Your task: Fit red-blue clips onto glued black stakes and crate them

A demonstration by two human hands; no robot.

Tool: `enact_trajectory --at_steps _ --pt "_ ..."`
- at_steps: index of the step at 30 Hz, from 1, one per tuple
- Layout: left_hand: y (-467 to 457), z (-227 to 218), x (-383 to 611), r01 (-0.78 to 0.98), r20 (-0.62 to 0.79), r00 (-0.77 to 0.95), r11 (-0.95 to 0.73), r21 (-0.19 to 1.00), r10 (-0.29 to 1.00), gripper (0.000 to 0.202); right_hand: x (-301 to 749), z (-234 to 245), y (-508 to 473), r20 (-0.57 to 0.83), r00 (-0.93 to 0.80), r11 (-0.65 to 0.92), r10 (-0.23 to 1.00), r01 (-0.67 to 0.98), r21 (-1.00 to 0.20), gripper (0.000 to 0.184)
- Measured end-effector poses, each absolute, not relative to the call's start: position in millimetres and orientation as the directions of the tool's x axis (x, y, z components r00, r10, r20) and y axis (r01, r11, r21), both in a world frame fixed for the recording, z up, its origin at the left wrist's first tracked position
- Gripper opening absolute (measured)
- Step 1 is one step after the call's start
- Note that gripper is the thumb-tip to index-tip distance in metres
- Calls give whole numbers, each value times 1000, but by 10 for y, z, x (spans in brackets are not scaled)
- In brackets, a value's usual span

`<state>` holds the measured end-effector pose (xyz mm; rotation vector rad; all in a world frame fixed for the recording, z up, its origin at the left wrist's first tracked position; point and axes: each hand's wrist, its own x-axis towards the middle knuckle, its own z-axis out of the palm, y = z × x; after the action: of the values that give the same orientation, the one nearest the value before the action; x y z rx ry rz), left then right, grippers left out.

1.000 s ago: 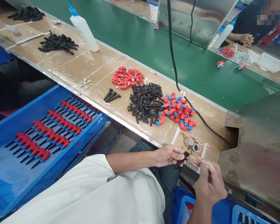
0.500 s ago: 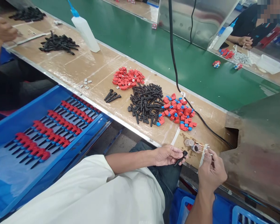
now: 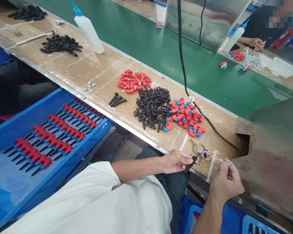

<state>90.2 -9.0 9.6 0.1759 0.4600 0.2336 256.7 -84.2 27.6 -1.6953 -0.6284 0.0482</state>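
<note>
Low in the frame, right of centre, the left hand (image 3: 175, 162) pinches a black piece (image 3: 191, 163) between thumb and fingers, at the near edge of the bench (image 3: 107, 70). At lower right, the right hand (image 3: 226, 182) has a thin stick (image 3: 219, 159) between its closed fingertips, reaching toward a small cup (image 3: 205, 155); whether it dips inside is too small to tell.

Work looks well under way: at left, a blue tray (image 3: 26, 118) carries rows of joined pieces (image 3: 65, 126) in red, blue and black, apparently finished. Apparently left are the touching heaps of black pieces (image 3: 151, 107) and red-and-blue pieces (image 3: 185, 117) mid-frame. The held piece shows no red part.

The bench top is brown and glossy, spotted with dark stains around the cup. Beyond it runs a green belt (image 3: 136, 42); another person (image 3: 254, 24) sits at upper right.
</note>
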Motion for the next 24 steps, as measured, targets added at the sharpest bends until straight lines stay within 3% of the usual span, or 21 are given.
enact_trajectory --at_steps 2,4,10,12,16,24 --pt "-93 117 929 -182 -438 860 960 214 261 16 2600 266 -836 172 902 28 396 176 -984 35" --pt "-96 134 954 -182 -447 856 961 209 259 12 2652 260 -850 68 892 84 448 34 -996 37" --pt "-103 161 991 -174 -422 873 965 196 244 7 2598 326 -972 -51 770 65 636 -120 -991 38" --pt "-108 161 992 -174 -408 880 964 201 243 8 2481 370 -1006 -3 803 82 596 -65 -995 35" --pt "-120 152 991 -166 -408 881 963 211 241 13 2248 467 -1045 198 860 40 470 204 -978 32" --pt "-120 150 979 -171 -385 890 961 217 245 16 2164 486 -1064 316 772 -86 552 430 -899 29"
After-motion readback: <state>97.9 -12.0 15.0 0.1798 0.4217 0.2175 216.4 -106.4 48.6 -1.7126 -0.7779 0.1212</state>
